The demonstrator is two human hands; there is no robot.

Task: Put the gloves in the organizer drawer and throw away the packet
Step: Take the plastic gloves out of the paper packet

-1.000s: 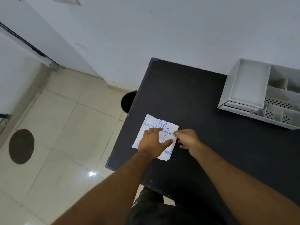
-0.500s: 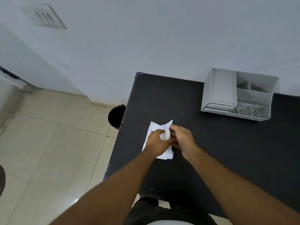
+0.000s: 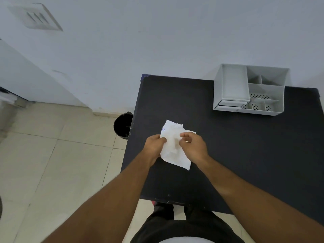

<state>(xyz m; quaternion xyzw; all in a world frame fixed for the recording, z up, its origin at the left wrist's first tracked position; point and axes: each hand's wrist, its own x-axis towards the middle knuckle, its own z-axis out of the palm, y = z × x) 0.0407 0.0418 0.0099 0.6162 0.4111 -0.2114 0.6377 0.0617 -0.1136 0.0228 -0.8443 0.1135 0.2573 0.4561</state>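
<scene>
A pale wall [image 3: 175,41] fills the upper part of the view, with a vent [image 3: 36,16] set in it far up and to the left of the fingers, and a tiled floor [image 3: 52,163] spreads out to the left of the left arm. A black table [image 3: 245,155] lies under and around both hands, its left edge just left of the left hand's knuckles. A grey organizer [image 3: 250,90] stands on the table well beyond and to the right of the right hand's fingers; its shallow drawer [image 3: 231,103] at the front left shows as a thin front edge under a flat tray, and whether it is pulled out cannot be told. A black bin [image 3: 122,125] stands on the floor beside the table's left edge, a little beyond and left of the left hand's fingers. The white packet [image 3: 173,151] is held above the table between the two hands, crumpled, with a scrap of blue print near its upper left corner; its lower corner hangs below the right wrist. The left hand [image 3: 154,146] has its fingers curled closed on the packet's left edge, thumb tip pressed to the paper. The right hand [image 3: 194,146] pinches the packet's upper right part, its bent fingers [image 3: 185,135] closed over the paper. The gloves themselves cannot be made out.
</scene>
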